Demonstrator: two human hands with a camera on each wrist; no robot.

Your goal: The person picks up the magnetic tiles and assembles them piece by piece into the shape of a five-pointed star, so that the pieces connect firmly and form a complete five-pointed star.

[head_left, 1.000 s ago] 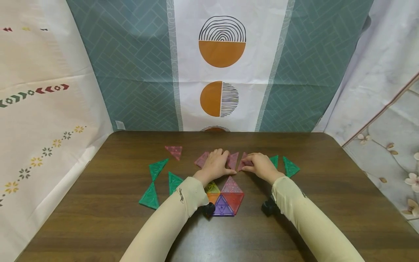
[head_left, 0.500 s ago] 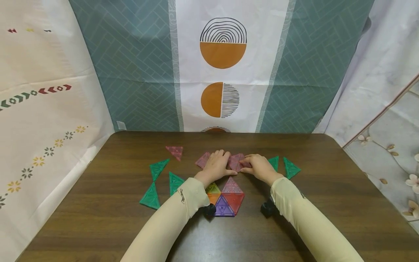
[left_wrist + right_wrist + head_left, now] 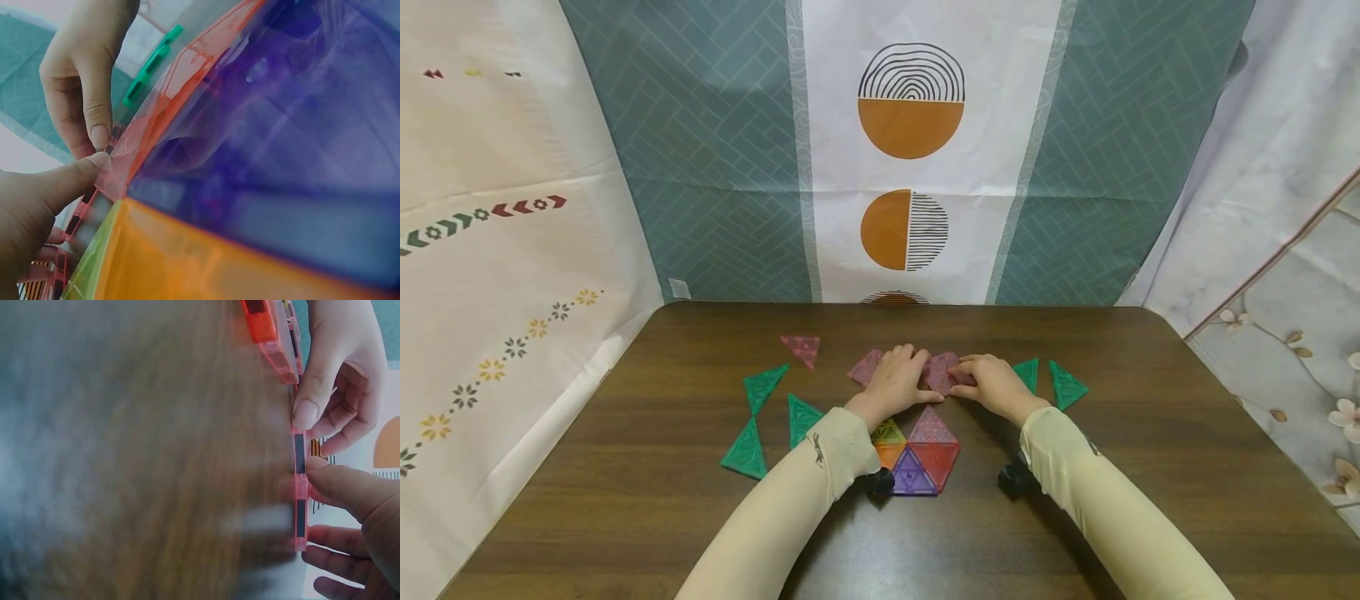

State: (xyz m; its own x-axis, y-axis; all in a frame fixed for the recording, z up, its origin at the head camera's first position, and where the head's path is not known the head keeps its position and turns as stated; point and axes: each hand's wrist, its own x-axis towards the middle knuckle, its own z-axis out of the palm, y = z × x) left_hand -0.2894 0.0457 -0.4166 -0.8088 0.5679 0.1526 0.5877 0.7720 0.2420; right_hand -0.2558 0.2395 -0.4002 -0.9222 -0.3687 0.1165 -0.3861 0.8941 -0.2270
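Several pink tiles [image 3: 940, 372] beyond the multicoloured cluster [image 3: 936, 461] on the worktop [image 3: 962, 550]: left hand [image 3: 891, 379] partly closed, with thumb and fingers curled round them; right hand [image 3: 997, 385] likewise partly closed, pinching the rightmost between thumb and fingertips. Green tiles [image 3: 745, 451] left of the cluster and beyond it to the right; lone pink tile [image 3: 803, 348] beyond it to the left.

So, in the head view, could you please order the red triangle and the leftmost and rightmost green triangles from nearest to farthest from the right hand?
1. Rightmost green triangle, right of the right hand.
2. Red triangle, to its lower left.
3. Leftmost green triangle, far left.
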